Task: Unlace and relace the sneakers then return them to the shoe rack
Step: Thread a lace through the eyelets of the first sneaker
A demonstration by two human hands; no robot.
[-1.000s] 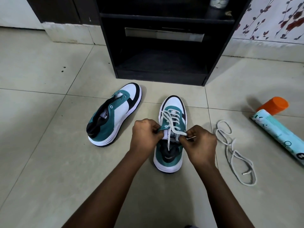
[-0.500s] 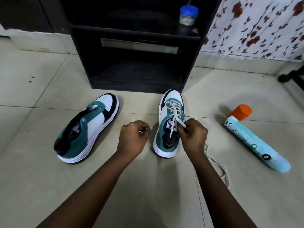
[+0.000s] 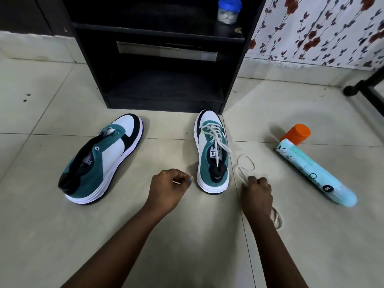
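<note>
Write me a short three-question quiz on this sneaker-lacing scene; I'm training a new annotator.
1. True or false: the left sneaker has a lace threaded.
2. Which hand is on the loose lace? A left hand B right hand
3. Fill in: the spray can has an ____ cap.

Key: 1 false, only the right sneaker is laced; 2 B; 3 orange.

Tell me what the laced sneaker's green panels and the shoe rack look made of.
Laced sneaker: green panels look like suede or a similar napped fabric, matte with no shine. Shoe rack: probably black laminated board, smooth, flat panels with square edges; the dark finish hides any grain.
</note>
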